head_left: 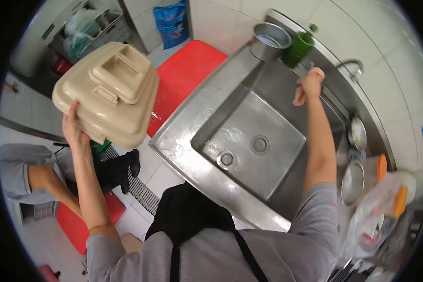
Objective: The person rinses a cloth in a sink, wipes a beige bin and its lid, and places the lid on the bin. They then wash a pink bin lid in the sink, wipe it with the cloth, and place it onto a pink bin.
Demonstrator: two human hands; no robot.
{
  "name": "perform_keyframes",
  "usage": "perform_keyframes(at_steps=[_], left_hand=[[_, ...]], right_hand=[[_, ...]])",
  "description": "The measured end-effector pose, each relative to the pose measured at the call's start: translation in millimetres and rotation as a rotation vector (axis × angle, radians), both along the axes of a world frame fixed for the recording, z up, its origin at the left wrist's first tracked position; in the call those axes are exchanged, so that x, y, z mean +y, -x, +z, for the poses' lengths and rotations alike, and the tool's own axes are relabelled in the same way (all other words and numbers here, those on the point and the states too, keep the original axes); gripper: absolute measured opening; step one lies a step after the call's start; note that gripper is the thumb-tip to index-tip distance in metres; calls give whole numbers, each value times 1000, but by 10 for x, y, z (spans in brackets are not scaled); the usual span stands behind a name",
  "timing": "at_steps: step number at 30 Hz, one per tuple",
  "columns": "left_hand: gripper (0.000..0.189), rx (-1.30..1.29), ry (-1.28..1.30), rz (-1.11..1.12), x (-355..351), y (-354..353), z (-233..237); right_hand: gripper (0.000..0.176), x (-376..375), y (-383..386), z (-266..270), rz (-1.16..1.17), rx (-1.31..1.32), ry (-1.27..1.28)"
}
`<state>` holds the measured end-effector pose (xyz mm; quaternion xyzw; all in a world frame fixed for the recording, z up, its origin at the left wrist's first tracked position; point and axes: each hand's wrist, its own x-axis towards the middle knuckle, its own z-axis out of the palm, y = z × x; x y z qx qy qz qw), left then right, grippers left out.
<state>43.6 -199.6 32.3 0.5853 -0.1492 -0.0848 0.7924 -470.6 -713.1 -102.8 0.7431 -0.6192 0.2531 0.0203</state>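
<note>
My left hand (74,126) grips the near edge of a beige plastic lidded box (109,94), raised to the left of the sink and tilted. Its fingertips lie on the box's side; the rest of the grip is hidden. On the box's top sit a recessed handle part and a clip. My right hand (309,86) reaches over the far side of the steel sink (263,150), fingers curled, close to the back wall. What it holds, if anything, is hidden. Near it are a green bottle (300,48) and a curved tap (354,69).
A metal pot (270,41) stands at the sink's far corner. Metal bowls (352,183) and plastic bags (373,211) crowd the right side. A red surface (188,75) lies beyond the sink's left edge. Another person (30,164) is at lower left, near a floor drain (141,192).
</note>
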Motion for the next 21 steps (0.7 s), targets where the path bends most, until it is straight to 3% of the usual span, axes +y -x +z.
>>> perform_keyframes(at_steps=[1,2,3,5,7,10,14,16,17,18,20,21], left_hand=[[37,35,24,-20,-71,-67,-117],[37,73,-13,-14,-130,-134,-235],[39,101,-33,3,-241,-116,-321],[41,144,-3,-49,-480,-191,-602],[43,201,35,-115,-627,-380,-929],[45,410,82,-207,-786,-650,-1615],[46,667,109,-271,-971,-930,-2722],[47,758,91,-311,-965,-911,-3102],[48,821,84,-326,-949,-918,-3271],[48,842,45,-363,-937,-989,-3536],[51,745,-358,-202,-919,-1120,-4034],[51,753,-390,-244,-951,-1095,-4068]], right_hand=[[25,142,-142,351,-7,141,-179],[26,-191,-156,249,-15,608,-137],[24,-353,-118,3,-86,475,106],[19,269,-472,614,-174,-312,-422],[24,-1250,347,-551,479,-409,-645],[30,-373,-18,56,523,-369,-510],[39,106,231,228,367,-249,-623],[43,598,-24,607,319,-517,-881],[43,749,-27,671,260,-527,-894],[45,807,-21,720,243,-410,-1045],[47,836,-31,743,176,-312,-1208],[48,808,-64,730,74,-238,-1458]])
